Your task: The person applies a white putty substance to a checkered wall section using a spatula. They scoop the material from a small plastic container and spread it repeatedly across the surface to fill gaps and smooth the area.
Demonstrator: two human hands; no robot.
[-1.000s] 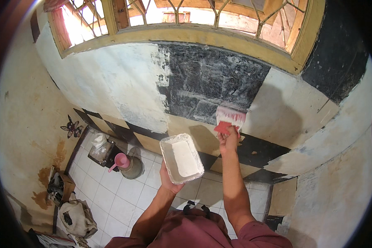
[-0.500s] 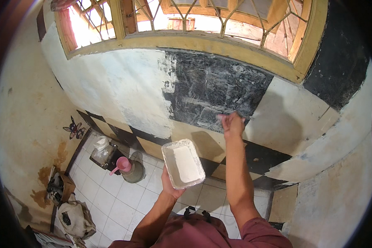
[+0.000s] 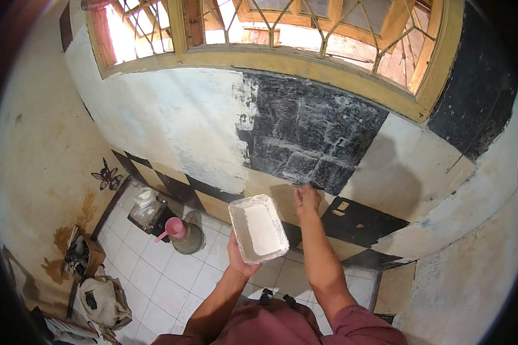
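Note:
My left hand (image 3: 236, 252) grips a pale rectangular tub (image 3: 237, 230) by its left side and underside. White paste or paint (image 3: 262, 231) lies inside it, and dried white smears coat the rim. To the right of the tub, my right hand (image 3: 308, 199) is closed in front of the wall, just below a black square panel (image 3: 305, 123). Whatever its fingers pinch, if anything, is hidden or too small to make out. Thin white streaks run over the black square. On its left lies a white-coated stretch of wall (image 3: 161, 118) with a ragged edge.
A yellow-framed window (image 3: 270, 60) with metal grilles spans the wall above. Down on the tiled floor (image 3: 170, 276) stand a bucket (image 3: 191, 240) with a pink dipper (image 3: 174, 228) and a dark box (image 3: 149, 214). A beige sack (image 3: 106, 302) sits at lower left.
My right hand has moved down and slightly left, from the black square to below its lower edge. The left hand still holds the tub. The view has shifted a little.

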